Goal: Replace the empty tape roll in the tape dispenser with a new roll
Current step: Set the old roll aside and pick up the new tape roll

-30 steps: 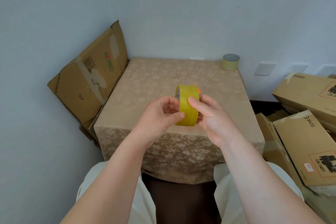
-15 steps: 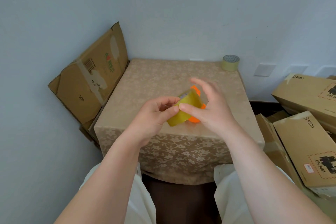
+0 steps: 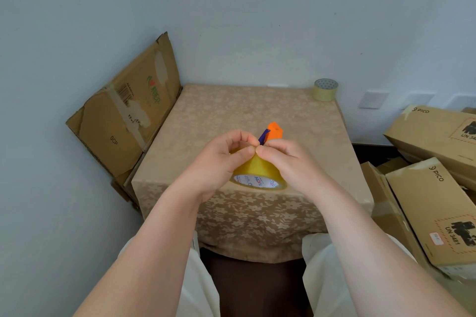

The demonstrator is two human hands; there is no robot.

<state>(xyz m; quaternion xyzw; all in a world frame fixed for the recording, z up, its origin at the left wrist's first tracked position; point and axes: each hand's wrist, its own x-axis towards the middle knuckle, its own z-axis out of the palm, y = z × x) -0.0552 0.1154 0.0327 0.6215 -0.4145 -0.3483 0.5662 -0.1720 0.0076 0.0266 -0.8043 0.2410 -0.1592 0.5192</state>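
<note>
A full yellow tape roll is held above the near part of the table, its printed core facing me. My left hand and my right hand both grip its upper edge, thumbs and forefingers pinched together at the top. An orange tape dispenser with a purple part sticks out behind my fingers; most of it is hidden. A nearly spent pale roll stands at the table's far right corner.
The small table wears a beige floral cloth and stands against the wall. A flattened cardboard box leans on its left side. Several cardboard boxes are stacked on the right. My knees are under the near edge.
The roll turned from edge-on to tilted with its core facing me. Both hands shifted to pinch its top, and the orange dispenser now shows behind my fingers.
</note>
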